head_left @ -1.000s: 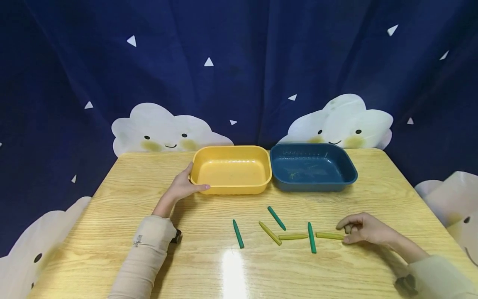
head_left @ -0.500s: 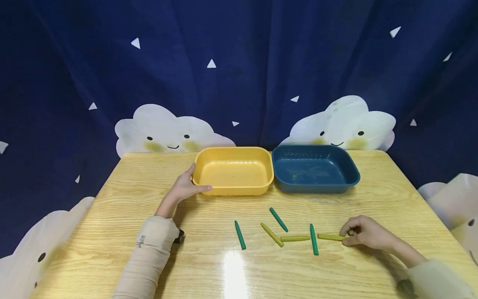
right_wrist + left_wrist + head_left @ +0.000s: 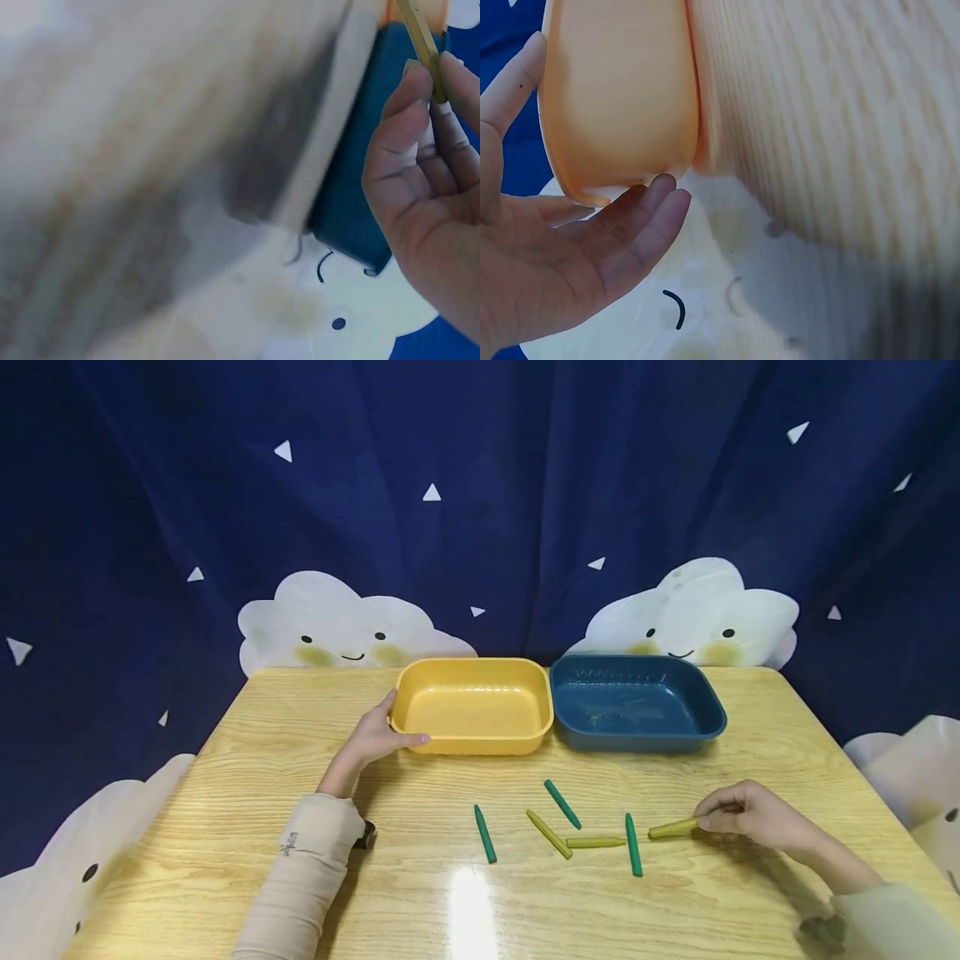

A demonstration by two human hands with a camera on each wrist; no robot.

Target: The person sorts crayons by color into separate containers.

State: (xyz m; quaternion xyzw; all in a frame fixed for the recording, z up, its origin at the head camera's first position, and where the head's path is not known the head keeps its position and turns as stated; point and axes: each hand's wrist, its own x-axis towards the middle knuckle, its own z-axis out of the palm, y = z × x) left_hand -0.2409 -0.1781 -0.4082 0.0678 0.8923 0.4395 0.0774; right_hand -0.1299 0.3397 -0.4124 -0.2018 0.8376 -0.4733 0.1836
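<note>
In the head view, my left hand (image 3: 375, 735) holds the left end of a yellow plastic bin (image 3: 480, 746), thumb along its front rim. The left wrist view has the fingers curved around the bin's end wall. My right hand (image 3: 761, 817) pinches one end of a yellow crayon (image 3: 671, 829) between thumb and fingertips, and its other end points left, tilted low over the table. In the right wrist view the same crayon (image 3: 421, 37) stands out past the fingertips. Just left of it lies a green crayon (image 3: 633, 845).
A dark blue bin (image 3: 637, 742) stands against the yellow one's right side. On the wooden table (image 3: 405, 893) lie two more yellow crayons (image 3: 549, 834) (image 3: 596, 842) and two more green crayons (image 3: 485, 833) (image 3: 562, 803). A navy curtain (image 3: 495, 485) with clouds hangs behind.
My right hand has closed its fingertips on the yellow crayon and raised that end off the table. The left hand stays on the yellow bin. The whole head view has shifted slightly.
</note>
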